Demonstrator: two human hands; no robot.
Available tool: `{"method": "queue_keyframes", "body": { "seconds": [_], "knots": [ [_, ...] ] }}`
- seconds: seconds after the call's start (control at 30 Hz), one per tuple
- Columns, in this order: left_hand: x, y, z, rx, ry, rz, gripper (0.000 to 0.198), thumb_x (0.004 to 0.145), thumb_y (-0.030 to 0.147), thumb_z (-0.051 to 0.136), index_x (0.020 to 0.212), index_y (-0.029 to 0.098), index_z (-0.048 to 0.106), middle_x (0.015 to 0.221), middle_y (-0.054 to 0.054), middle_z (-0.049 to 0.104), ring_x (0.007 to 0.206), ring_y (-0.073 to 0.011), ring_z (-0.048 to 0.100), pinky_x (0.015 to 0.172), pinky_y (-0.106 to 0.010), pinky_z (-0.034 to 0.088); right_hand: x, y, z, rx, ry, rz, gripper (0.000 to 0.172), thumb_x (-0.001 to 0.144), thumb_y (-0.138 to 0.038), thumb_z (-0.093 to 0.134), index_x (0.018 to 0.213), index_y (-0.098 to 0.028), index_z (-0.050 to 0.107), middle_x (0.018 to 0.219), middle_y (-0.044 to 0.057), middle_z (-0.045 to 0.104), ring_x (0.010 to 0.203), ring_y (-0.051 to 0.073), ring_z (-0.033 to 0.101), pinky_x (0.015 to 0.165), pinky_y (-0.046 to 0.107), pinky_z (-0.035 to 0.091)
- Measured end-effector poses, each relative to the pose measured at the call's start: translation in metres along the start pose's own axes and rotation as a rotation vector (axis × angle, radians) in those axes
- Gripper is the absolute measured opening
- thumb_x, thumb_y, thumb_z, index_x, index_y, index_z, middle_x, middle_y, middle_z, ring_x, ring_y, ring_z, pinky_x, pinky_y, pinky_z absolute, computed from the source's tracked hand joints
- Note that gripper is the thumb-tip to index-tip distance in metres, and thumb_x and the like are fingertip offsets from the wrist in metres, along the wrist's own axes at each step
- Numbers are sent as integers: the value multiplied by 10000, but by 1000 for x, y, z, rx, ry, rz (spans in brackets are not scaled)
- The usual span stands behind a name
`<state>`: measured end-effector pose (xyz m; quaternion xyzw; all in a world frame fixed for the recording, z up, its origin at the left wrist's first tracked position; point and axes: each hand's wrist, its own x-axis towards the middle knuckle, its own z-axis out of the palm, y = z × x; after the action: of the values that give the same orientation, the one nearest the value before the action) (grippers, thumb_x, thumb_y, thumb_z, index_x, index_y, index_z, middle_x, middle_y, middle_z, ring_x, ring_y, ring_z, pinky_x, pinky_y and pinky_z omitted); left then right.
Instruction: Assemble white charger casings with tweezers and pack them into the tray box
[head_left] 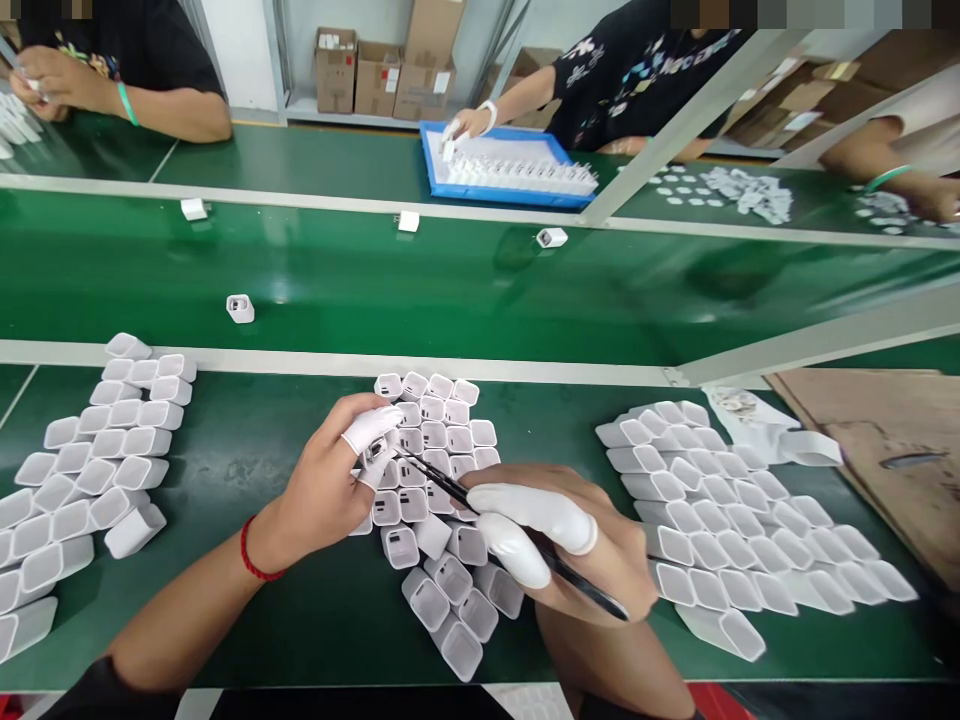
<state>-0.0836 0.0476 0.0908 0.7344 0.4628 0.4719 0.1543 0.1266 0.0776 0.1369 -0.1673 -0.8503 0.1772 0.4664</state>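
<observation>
My left hand (319,490), with white finger cots and a red cord bracelet on the wrist, pinches a small white plastic housing (377,449) above the middle cluster. Much of that housing is hidden by the fingers. In my right hand (592,545), also wearing white finger cots, is a pair of black tweezers (440,477). Their tips reach the opening of the held housing; whether they grip a part there is too small to tell. Beneath both hands stand rows of open white housings (459,439), several with small dark parts inside.
More white housings (97,475) fill the left side, and another block (720,550) covers the right. Cardboard (870,440) lies far right. Loose white pieces (240,308) sit on the green conveyor belt (390,290). Across it, co-workers handle parts near a blue tray (435,180).
</observation>
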Motion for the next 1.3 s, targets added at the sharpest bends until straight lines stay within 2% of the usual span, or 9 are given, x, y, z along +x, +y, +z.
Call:
{"method": "queue_keyframes", "body": {
  "seconds": [0.13,0.3,0.6,0.7,0.8,0.9,1.0,1.1,1.3],
  "knots": [
    [-1,2,1,0,-12,-2,575,725,-80,460,1252,148,488,1228,-111,527,1170,-184,551,1005,-265,496,-1,7,2,-48,-103,-72,160,953,-186,502,1047,-86,583,847,129,701,798,208,707,648,291,609],
    [-4,3,4,-13,-55,26,575,755,-66,465,1286,155,453,1243,-127,501,1174,-211,536,990,-308,508,0,6,12,-98,-188,-44,200,981,-165,373,1031,-86,550,817,130,702,724,204,706,581,294,598],
    [-11,-3,10,152,-88,69,638,788,-8,440,1399,124,315,1276,-190,442,1136,-286,523,907,-414,539,1,-4,24,-206,-163,-94,168,911,-82,384,942,-110,547,754,117,688,623,193,670,513,291,570],
    [-12,-4,11,199,-95,53,664,790,10,444,1420,142,281,1281,-181,443,1122,-283,527,889,-412,546,1,-4,30,-255,-171,-136,182,894,-64,382,851,-150,537,685,82,661,573,185,648,479,284,546],
    [-11,-4,10,171,-122,13,688,768,-5,436,1416,167,282,1283,-164,444,1130,-270,533,900,-396,542,0,-2,30,-271,-189,-103,163,884,-75,402,885,-131,554,713,92,667,594,194,655,482,291,544],
    [-8,-4,10,124,-140,-50,716,703,-52,416,1377,174,332,1263,-142,465,1138,-247,539,915,-362,535,0,-1,21,-203,-124,-8,157,872,-102,444,972,-118,565,728,83,671,596,191,653,483,293,537],
    [-6,-4,9,96,-124,-134,721,637,-81,396,1303,193,407,1233,-113,490,1109,-216,557,856,-299,547,2,-6,8,-128,14,105,171,860,-90,472,976,-168,571,659,24,627,540,162,616,458,272,505],
    [-3,-4,7,44,-80,-173,648,650,-79,418,1232,201,464,1198,-94,517,1062,-194,581,814,-267,552,2,-11,2,-157,123,171,196,867,-80,469,963,-204,587,645,13,603,521,163,591,448,288,486],
    [-2,-3,7,-69,-15,-149,526,745,-32,509,1219,195,505,1186,-85,547,1062,-175,596,856,-259,542,-1,-14,0,-182,130,185,187,926,-158,474,1029,-217,618,701,36,625,604,197,627,502,328,513]
  ]
}}
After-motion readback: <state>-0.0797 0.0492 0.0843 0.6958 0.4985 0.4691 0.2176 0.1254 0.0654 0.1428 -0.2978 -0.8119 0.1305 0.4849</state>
